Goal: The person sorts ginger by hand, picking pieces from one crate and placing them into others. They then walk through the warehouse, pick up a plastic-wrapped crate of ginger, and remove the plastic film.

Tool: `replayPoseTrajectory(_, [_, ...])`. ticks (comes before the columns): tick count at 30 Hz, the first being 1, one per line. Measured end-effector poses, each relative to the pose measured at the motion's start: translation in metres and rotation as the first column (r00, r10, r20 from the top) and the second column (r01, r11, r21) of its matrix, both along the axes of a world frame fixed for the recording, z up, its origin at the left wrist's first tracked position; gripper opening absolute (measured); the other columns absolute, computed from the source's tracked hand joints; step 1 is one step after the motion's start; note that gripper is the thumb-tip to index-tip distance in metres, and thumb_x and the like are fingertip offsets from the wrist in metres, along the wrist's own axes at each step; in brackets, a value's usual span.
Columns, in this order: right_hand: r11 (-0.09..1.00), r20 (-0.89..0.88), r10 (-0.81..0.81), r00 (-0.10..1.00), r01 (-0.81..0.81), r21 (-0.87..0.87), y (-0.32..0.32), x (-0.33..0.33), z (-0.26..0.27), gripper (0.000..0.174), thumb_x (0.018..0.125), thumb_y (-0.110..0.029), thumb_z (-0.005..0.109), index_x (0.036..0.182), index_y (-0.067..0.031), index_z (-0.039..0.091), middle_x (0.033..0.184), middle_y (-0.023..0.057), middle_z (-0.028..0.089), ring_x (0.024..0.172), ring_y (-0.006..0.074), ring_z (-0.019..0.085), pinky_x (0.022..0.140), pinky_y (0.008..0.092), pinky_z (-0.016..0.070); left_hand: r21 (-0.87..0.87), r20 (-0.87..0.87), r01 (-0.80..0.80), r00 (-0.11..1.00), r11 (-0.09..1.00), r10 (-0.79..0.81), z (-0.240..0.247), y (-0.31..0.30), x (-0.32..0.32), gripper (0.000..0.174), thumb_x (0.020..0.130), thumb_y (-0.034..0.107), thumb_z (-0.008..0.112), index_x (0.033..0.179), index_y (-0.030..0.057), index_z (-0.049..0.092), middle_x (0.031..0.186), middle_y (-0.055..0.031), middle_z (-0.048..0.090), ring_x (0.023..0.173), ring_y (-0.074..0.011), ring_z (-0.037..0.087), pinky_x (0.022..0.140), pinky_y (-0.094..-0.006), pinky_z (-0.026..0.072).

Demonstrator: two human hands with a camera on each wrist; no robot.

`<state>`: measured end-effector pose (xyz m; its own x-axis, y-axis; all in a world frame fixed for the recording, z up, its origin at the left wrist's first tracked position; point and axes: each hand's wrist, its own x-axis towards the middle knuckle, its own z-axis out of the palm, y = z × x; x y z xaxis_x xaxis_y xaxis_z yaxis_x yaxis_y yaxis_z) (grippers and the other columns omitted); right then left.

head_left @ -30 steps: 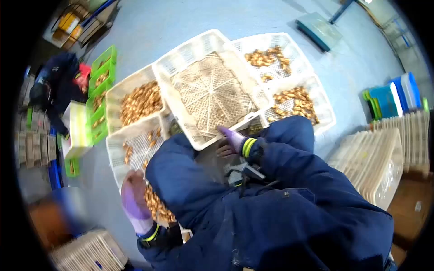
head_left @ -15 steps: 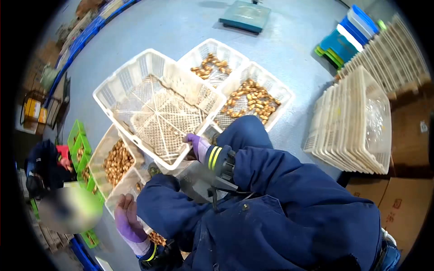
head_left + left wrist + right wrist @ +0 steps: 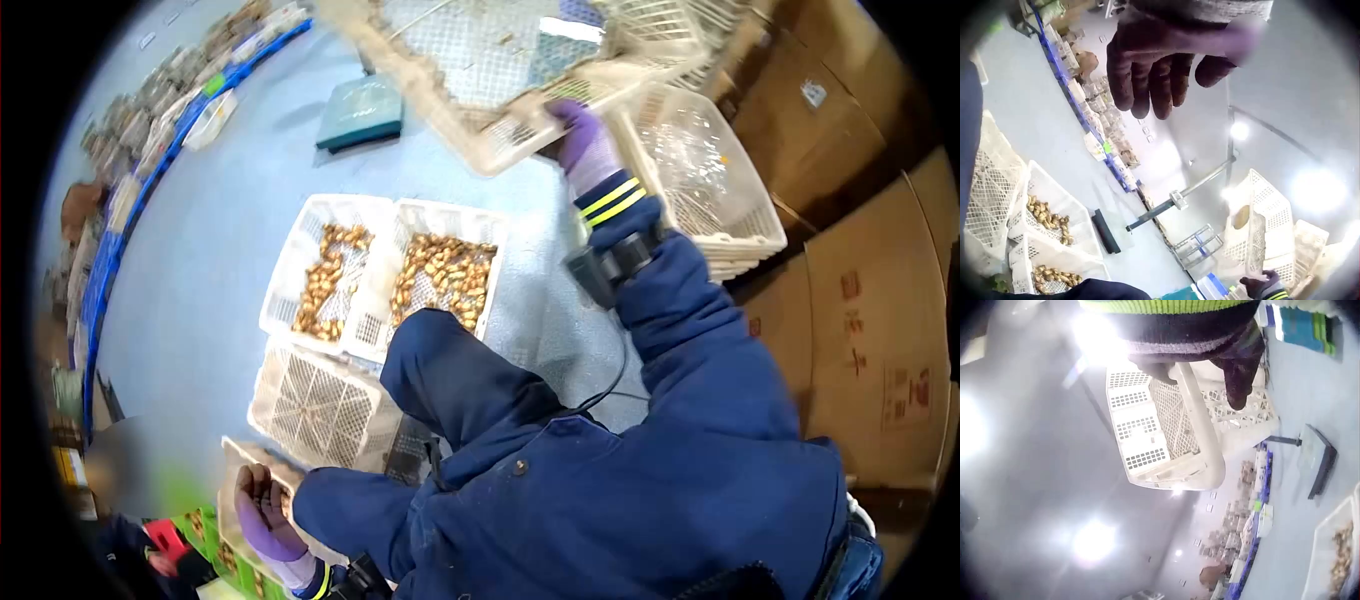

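My right hand (image 3: 585, 145), in a purple-and-white glove, grips the rim of a large white mesh crate (image 3: 480, 150). In the head view the crate is lifted at the top, beside and partly over the stacked crates. The right wrist view shows the crate (image 3: 1207, 440) tilted, thumb and fingers over its rim. My left hand (image 3: 265, 515) holds nothing; its gloved fingers are loosely extended over a low crate by my knee. From the left wrist, this hand (image 3: 1160, 62) shows with fingers apart from any object.
Two white crates (image 3: 375, 345) with small golden-brown pieces stand on the floor ahead, beside a crate (image 3: 262, 400) with a bare mesh bottom. Nested white crates (image 3: 745, 240) stand at right by cardboard boxes (image 3: 880, 320). A floor scale (image 3: 362, 110) lies further off. Another person (image 3: 150, 560) is at lower left.
My right hand has raised the large crate off the floor crates and swung it to the right, toward the stack. The head view has turned right. My left hand stays low at left, empty.
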<state>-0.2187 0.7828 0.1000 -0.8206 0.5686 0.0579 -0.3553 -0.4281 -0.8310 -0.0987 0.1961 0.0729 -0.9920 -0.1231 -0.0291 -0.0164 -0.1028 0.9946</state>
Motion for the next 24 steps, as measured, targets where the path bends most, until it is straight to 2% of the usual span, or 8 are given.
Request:
replayPoseTrajectory(3, [0.997,-0.153,-0.078,0.985,0.078,-0.006,0.065,0.057,0.046,0.024,0.082,-0.021,0.059,0.095,-0.0018,0.06,0.091,0.0141,0.06,0.079,0.0281,0.063,0.069,0.04,0.0575,-0.005,-0.008,0.053,0.999,0.999,-0.053,0.004,0.01,-0.019,0.052,0.096,0.035,0.036,0.131,-0.0032,0.041,0.124,-0.0149,0.052,0.115,-0.0224,0.05,0.099,-0.0327,0.0349])
replayPoseTrajectory(8, [0.88,0.09,-0.465,0.88,0.45,0.15,0.132,0.106,0.077,0.026,0.08,-0.025,0.058,0.091,-0.0012,0.059,0.086,0.0165,0.061,0.08,0.0307,0.063,0.072,0.0475,0.0554,-0.002,-0.01,0.131,0.991,0.991,-0.131,-0.005,0.026,-0.026,0.052,0.096,0.037,0.036,0.131,-0.0022,0.042,0.122,-0.0143,0.054,0.115,-0.0215,0.05,0.099,-0.0339,0.0344])
replayPoseTrajectory(14, [0.98,0.118,-0.192,0.974,0.196,-0.026,0.125,0.081,0.044,0.026,0.081,-0.024,0.055,0.094,-0.0012,0.056,0.086,0.0146,0.061,0.076,0.0287,0.062,0.068,0.0427,0.0551,-0.039,-0.017,0.112,0.994,0.993,-0.113,-0.004,0.019,-0.022,0.055,0.095,0.039,0.037,0.131,-0.002,0.041,0.122,-0.0147,0.053,0.112,-0.0216,0.051,0.097,-0.0348,0.0352])
replayPoseTrajectory(19, [0.994,0.19,0.022,0.981,-0.001,-0.109,0.008,0.046,0.024,0.023,0.084,-0.019,0.054,0.098,-0.0016,0.056,0.088,0.0136,0.061,0.073,0.0251,0.063,0.063,0.0384,0.0556,0.037,-0.096,0.311,0.947,0.95,-0.306,0.016,0.06,-0.018,0.062,0.093,0.04,0.04,0.139,-0.0003,0.027,0.13,-0.0162,0.045,0.112,-0.0253,0.049,0.09,-0.0337,0.0432])
replayPoseTrajectory(21, [0.905,0.045,0.132,0.99,-0.139,0.402,-0.024,0.033,-0.027,0.021,0.086,-0.01,0.051,0.102,0.0004,0.058,0.088,0.0146,0.061,0.072,0.0247,0.063,0.061,0.035,0.0561,0.043,0.036,0.359,0.932,0.932,-0.361,0.032,0.111,-0.022,0.065,0.092,0.035,0.045,0.144,0.0089,0.016,0.135,-0.0162,0.039,0.112,-0.0272,0.049,0.081,-0.0338,0.0494])
replayPoseTrajectory(22, [0.964,0.036,0.266,0.963,-0.266,-0.001,-0.063,0.04,-0.013,0.02,0.087,-0.006,0.049,0.101,0.0,0.062,0.085,0.0149,0.062,0.07,0.0242,0.064,0.058,0.033,0.0566,-0.001,0.068,0.388,0.919,0.921,-0.387,0.037,0.135,-0.024,0.065,0.092,0.034,0.046,0.144,0.0094,0.015,0.136,-0.0157,0.039,0.113,-0.0265,0.049,0.08,-0.0342,0.0499])
replayPoseTrajectory(23, [0.959,0.252,0.233,0.939,-0.265,0.101,-0.084,0.035,-0.016,0.017,0.085,-0.01,0.055,0.095,0.0004,0.064,0.082,0.0148,0.062,0.068,0.0243,0.064,0.055,0.0343,0.0565,-0.047,0.103,0.42,0.904,0.906,-0.414,0.043,0.156,-0.027,0.066,0.092,0.034,0.047,0.144,0.01,0.015,0.136,-0.0152,0.038,0.113,-0.0259,0.049,0.079,-0.0347,0.0503])
replayPoseTrajectory(24, [0.956,0.168,0.284,0.944,-0.292,0.026,-0.112,0.034,-0.018,0.017,0.08,-0.011,0.062,0.087,0.0039,0.064,0.082,0.0143,0.062,0.067,0.0236,0.064,0.055,0.034,0.0562,-0.057,0.1,0.403,0.913,0.914,-0.396,0.042,0.171,-0.034,0.066,0.092,0.033,0.048,0.144,0.0095,0.014,0.137,-0.0152,0.037,0.112,-0.0249,0.051,0.079,-0.0344,0.0506])
